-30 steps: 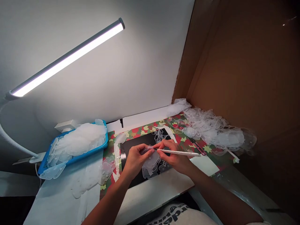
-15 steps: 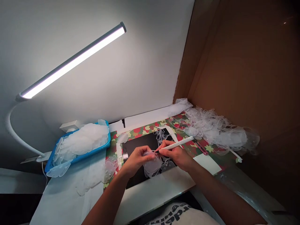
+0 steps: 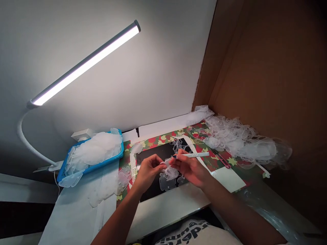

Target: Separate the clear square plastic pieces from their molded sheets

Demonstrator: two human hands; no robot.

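Note:
My left hand (image 3: 149,173) pinches a crumpled piece of clear plastic film (image 3: 168,172) above a black mat (image 3: 150,158). My right hand (image 3: 190,166) grips a slim white-handled craft tool (image 3: 191,154) with a dark tip, and its fingers also touch the film next to my left fingertips. Below my hands, a clear plastic cut-out (image 3: 167,182) lies on the black mat. A thin tangle of clear plastic scraps (image 3: 180,144) lies beyond them at the mat's far edge.
A blue tray (image 3: 97,164) holds stacked clear cut-outs. A large heap of clear plastic scraps (image 3: 245,143) lies at right against a cardboard wall (image 3: 263,68). A pink-handled tool (image 3: 222,160) rests on patterned paper (image 3: 204,136). A lit desk lamp (image 3: 87,63) arches overhead.
The whole view has shifted slightly. My hands have drawn closer together, the film is more bunched, and the craft tool has swung from slanted to nearly level.

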